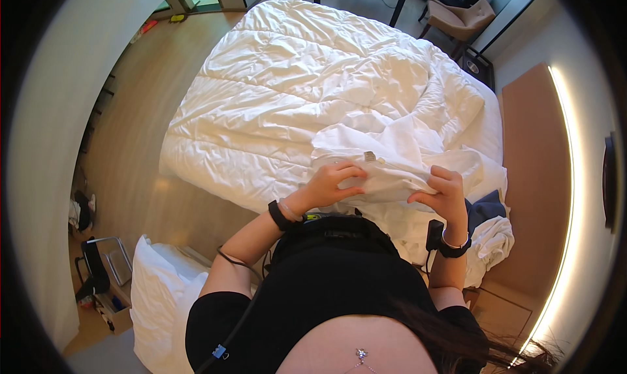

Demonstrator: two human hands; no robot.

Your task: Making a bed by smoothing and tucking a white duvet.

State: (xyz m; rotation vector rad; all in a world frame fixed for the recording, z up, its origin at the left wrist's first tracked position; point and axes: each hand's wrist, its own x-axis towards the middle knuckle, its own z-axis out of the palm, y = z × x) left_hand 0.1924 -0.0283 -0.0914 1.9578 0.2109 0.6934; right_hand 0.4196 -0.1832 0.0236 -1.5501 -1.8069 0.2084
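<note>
Hotel-ish room, bed's a mess

Rumpled white duvet point(294, 87) covers the bed, a white pillow point(160, 296) sits on the wood floor point(140, 106) by its near corner, beige armchair point(460, 18) past the far corner.

1. A bedroom, probably a hotel room: a wide bed point(294, 93) under a rumpled white duvet point(313, 74) fills the middle.
2. A padded headboard panel point(532, 178) with a lit strip stands at the right.
3. An upholstered armchair point(464, 18) and wood floor point(130, 145) lie beyond.
</note>
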